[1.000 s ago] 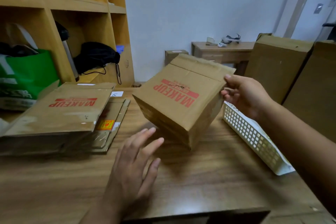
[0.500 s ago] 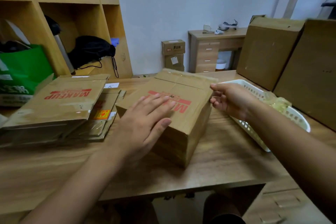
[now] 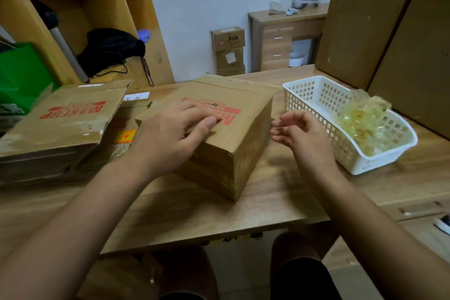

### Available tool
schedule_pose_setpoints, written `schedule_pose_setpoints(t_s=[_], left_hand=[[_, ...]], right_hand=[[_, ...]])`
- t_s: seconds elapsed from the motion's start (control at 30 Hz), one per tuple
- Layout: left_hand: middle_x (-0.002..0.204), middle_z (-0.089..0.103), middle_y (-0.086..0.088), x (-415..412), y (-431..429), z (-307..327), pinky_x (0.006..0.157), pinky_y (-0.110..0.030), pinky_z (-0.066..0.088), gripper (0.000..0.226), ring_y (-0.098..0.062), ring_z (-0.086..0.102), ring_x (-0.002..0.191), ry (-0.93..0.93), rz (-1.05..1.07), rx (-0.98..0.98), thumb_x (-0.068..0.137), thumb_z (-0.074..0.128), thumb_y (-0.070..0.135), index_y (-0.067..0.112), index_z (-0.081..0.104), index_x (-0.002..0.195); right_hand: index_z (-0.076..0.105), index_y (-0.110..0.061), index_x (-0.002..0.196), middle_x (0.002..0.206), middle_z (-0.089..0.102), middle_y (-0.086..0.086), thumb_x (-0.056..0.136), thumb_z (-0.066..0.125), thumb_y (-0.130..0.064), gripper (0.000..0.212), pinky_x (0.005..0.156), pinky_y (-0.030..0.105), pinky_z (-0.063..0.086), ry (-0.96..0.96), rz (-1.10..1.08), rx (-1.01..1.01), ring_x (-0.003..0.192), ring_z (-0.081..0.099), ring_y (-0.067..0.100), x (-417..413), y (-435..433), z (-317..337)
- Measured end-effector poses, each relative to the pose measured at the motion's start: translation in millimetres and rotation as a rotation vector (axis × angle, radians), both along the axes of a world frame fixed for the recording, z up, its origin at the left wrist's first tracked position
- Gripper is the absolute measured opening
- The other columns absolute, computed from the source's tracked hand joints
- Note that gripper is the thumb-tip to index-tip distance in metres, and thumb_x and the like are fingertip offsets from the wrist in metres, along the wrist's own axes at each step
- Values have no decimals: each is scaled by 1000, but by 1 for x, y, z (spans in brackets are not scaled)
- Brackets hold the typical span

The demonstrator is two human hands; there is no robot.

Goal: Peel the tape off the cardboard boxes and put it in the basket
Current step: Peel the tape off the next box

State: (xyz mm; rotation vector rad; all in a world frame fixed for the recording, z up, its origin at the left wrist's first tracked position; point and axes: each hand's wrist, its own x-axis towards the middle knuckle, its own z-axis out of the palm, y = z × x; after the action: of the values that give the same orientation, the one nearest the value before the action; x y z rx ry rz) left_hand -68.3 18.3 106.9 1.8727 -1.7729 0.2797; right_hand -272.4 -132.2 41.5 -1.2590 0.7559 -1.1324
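Box: cardboard box (image 3: 250, 143) stands mid-worktop (image 3: 280, 202), one corner toward the person, red print on top; its tape is too faint to make out.
Left grip: left grip (image 3: 175, 129) lies flat on the box top, fingers straight, grasping nothing.
Right grip: right grip (image 3: 302, 134) is just beside the box's right face, loosely curled, empty.
Basket: white basket (image 3: 353, 161) is right of that grip and holds a tape wad (image 3: 362, 124).

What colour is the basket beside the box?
White, with a lattice of small holes; the basket shows clearly in the head view.

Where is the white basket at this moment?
In the head view, the white basket stands on the wooden table at the right, beside the right hand, crumpled tape inside.
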Motion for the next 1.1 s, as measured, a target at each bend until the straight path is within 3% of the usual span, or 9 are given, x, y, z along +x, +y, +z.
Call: schedule_pose_setpoints(t_s=[0.17, 0.33, 0.67, 1.1], left_hand=[[124, 63, 12, 3, -9, -8, 97, -42, 46, 36, -13, 54, 120, 15, -40, -39, 102, 43, 38, 33, 70, 125], [126, 66, 13, 4, -9, -21, 97, -18, 38, 41, -1, 53, 122, -39, -21, -156, 107, 35, 34, 29, 72, 124], [120, 70, 9, 4, -18, -34, 89, -39, 48, 46, -10, 61, 116, -77, -4, -285, 107, 31, 31, 25, 75, 116], [118, 71, 9, 3, -20, -37, 94, -32, 40, 47, -10, 62, 114, -73, 3, -334, 106, 30, 32, 25, 76, 113]], right_hand=[[61, -10, 99, 101, 76, 13, 96, 47, 13, 27, 80, 24, 57, -64, 48, -102, 92, 72, 19, -1, 33, -24], [62, -11, 99, 101, 77, 11, 98, 48, 9, 25, 86, 26, 57, -158, 36, -130, 101, 73, 21, 7, 37, -33], [63, -13, 98, 100, 77, 6, 100, 49, 7, 25, 86, 21, 55, -181, -28, -120, 98, 73, 15, 15, 38, -41], [64, -19, 95, 92, 75, 4, 100, 50, 7, 30, 85, 24, 55, -70, -15, -220, 94, 73, 17, 15, 43, -44]])
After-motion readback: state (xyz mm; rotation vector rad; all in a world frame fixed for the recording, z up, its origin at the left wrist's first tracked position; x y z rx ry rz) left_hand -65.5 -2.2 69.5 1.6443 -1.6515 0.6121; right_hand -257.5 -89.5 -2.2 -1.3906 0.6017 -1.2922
